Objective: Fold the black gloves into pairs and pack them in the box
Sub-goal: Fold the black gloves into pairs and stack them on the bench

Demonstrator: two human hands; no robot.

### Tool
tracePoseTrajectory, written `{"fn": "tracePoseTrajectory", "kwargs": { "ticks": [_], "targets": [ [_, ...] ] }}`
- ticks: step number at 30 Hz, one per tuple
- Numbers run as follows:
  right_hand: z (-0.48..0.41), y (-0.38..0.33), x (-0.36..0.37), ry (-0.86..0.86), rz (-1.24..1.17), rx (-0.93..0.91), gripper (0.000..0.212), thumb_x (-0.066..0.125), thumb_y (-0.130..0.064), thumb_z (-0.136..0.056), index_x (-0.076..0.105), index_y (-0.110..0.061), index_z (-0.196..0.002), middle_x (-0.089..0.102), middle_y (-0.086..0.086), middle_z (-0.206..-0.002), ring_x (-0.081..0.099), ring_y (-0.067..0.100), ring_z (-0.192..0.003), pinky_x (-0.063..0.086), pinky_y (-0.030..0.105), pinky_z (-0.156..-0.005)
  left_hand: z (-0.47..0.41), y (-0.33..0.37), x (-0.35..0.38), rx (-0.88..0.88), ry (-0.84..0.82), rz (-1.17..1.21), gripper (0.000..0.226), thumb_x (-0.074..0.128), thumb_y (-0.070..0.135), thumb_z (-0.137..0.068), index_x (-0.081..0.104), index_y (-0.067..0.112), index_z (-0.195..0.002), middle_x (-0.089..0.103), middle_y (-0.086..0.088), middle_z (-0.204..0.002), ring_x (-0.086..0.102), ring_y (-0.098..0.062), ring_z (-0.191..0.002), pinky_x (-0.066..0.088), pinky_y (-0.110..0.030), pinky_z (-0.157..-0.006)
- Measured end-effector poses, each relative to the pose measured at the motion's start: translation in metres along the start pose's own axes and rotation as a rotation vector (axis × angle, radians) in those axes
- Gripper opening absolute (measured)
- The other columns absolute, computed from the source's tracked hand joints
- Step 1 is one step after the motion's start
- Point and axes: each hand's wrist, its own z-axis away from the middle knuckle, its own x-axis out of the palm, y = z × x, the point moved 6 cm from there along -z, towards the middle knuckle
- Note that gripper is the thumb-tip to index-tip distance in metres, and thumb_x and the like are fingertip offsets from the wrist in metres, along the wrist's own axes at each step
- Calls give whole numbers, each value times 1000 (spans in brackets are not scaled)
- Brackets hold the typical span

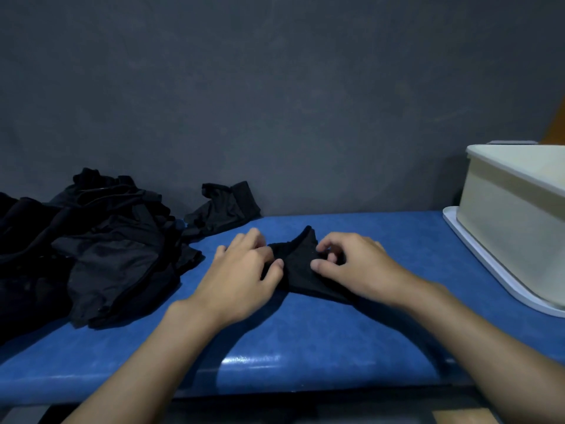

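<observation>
The head camera, the only view, looked down on a blue table (305, 347) set against a dark grey wall (275, 87). Both forearms reached in from the bottom edge, cut off below the elbows.

At the middle of the table lay a black glove (301, 267), partly folded, with one corner pointing away towards the wall. The left hand (241, 270) gripped its left edge, thumb on top of the fabric and fingers curled over the far side. The right hand (351, 264) pinched its right part between thumb and bent forefinger; its other fingers were curled, and their tips were hidden behind the knuckles. Much of the glove lay under the two hands, so its fingers and cuff could not be told apart, nor whether it was one glove or two laid together.

To the left sat a pile of black gloves (101, 249), running off the left edge of the picture. In the dim light the pieces merged, and no count was possible. A loose glove (223, 206) lay just beside the pile, leaning against the wall.

At the far right stood the box (513, 215), pale cream and open at the top, cut by the picture's edge. Its inside was out of sight. It rested on a white tray (477, 255), which may have been its lid.
</observation>
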Motion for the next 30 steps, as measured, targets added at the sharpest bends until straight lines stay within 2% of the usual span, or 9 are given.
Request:
{"fn": "tracePoseTrajectory", "kwargs": {
  "ticks": [2,6,12,15,18,21,24,27,30],
  "targets": [
    [3,-4,9,-47,136,-12,34,49,-59,-91,58,-35,-115,63,-15,-104,55,10,-105,31,37,-97,1,2,2,53,-22,24,27,40,41,-100,49,25,-81,47,15,-124,42,-8,-121,29,-39,-104],
    [7,-5,17,-64,224,-40,47,37,-60,-95,47,-36,-135,50,-14,-135,37,14,-127,22,42,-104,5,5,5,36,-100,-99,25,29,44,-101,44,27,-91,49,13,-94,49,-7,-103,18,-50,-115],
    [7,-14,11,21,198,-86,39,48,-55,-94,54,-32,-125,53,-9,-114,45,16,-114,30,36,-97,11,7,-7,49,-67,-232,29,27,45,-101,53,37,-112,55,13,-97,45,-12,-107,23,-46,-107],
    [12,-18,22,-66,240,-123,46,41,-57,-96,49,-32,-134,54,-10,-126,44,16,-120,26,37,-99,15,7,-13,71,-60,-196,26,34,41,-102,58,35,-108,62,12,-93,52,-12,-99,29,-40,-97],
    [14,-22,26,-77,206,-153,49,36,-57,-97,45,-33,-139,48,-14,-141,34,14,-131,19,40,-105,19,9,-19,115,-14,-92,22,44,36,-100,62,34,-114,64,14,-104,55,-9,-101,33,-38,-95],
    [14,-31,24,-9,195,-183,48,39,-58,-96,48,-34,-135,49,-14,-135,33,14,-124,22,38,-100,20,9,-20,162,42,-61,33,56,36,-95,60,29,-127,50,12,-123,43,-11,-119,34,-36,-99],
    [18,-34,29,-41,167,-167,47,41,-58,-94,49,-32,-133,51,-11,-131,36,15,-121,25,38,-97,16,2,-12,134,-150,-83,55,51,44,-97,42,24,-147,36,10,-152,29,-10,-143,26,-38,-116],
    [16,-31,40,-130,171,-153,53,41,-62,-93,48,-30,-135,46,-11,-135,33,14,-126,25,41,-102,16,-9,-7,79,-329,-192,66,40,56,-98,29,23,-154,27,10,-159,32,-14,-142,24,-36,-117],
    [10,-28,44,-155,132,-140,50,42,-60,-94,49,-29,-133,44,-15,-139,29,11,-131,21,42,-107,20,-17,-4,45,-329,-203,68,32,62,-97,32,23,-153,29,12,-156,34,-12,-140,26,-36,-114]
  ]
}}
